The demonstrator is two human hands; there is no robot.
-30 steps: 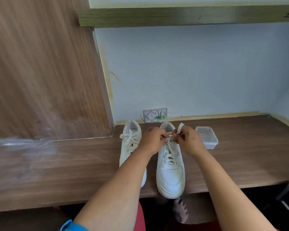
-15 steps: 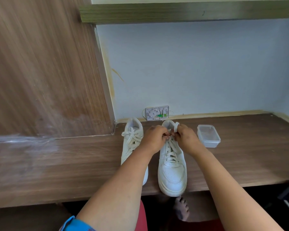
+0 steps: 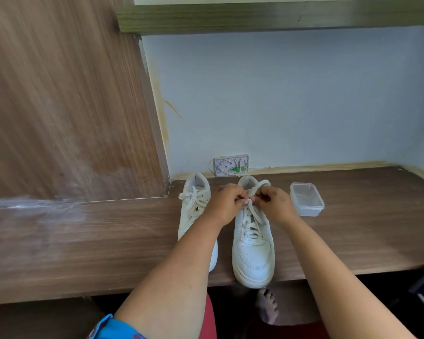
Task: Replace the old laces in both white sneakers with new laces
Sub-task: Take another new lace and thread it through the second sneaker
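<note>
Two white leather sneakers, toes toward person, side by side on brown wood-grain counter [image 3: 353, 228]. Left hand [image 3: 224, 204] and right hand [image 3: 273, 204] pinch cream flat lace [image 3: 251, 216] at top eyelets of right sneaker [image 3: 252, 253]. Step likely untying old lace; next calls for drawing it free. Left sneaker [image 3: 194, 204] laced. Clear plastic tub [image 3: 306, 199] nearby. No legible branding.

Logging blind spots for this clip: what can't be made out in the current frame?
All in the head view:
- Knot on the right sneaker: covered by the left hand and right hand.
- Left sneaker toe: behind the left forearm.
- Clear container contents: too faint.
- Wall box details: too small.
</note>
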